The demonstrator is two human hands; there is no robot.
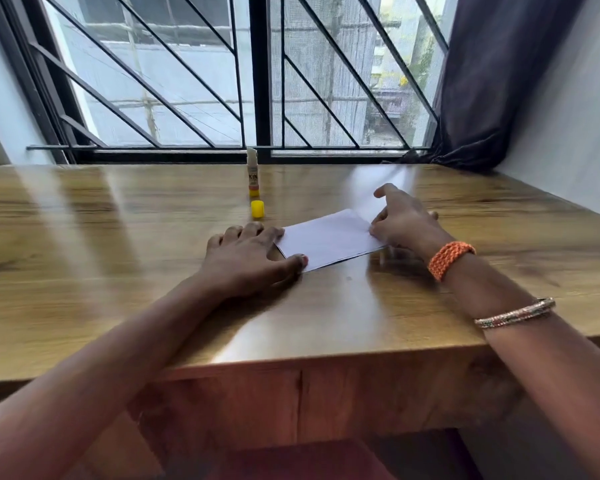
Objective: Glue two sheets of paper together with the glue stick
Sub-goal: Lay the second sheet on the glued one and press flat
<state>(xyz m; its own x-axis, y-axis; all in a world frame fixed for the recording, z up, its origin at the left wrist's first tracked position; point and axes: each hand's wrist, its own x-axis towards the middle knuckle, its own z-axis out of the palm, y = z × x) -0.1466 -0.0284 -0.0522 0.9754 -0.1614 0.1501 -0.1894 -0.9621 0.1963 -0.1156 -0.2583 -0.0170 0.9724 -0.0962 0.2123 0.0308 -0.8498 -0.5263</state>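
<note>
Two white paper sheets [329, 239] lie stacked on the wooden table [118, 271], a thin dark line showing along their near edge. My left hand [246, 258] rests flat at the sheets' left end, thumb on the near corner and fingers spread. My right hand [402, 220] is at the right end, its fingertips curled onto the edge of the paper and the index finger raised. The glue stick [253, 173] stands upright and uncapped near the window. Its yellow cap [257, 209] lies just in front of it.
A barred window [257, 74] runs along the table's far edge. A dark curtain [492, 81] hangs at the back right beside a white wall [568, 116]. The table's near edge [326, 362] is close to my body.
</note>
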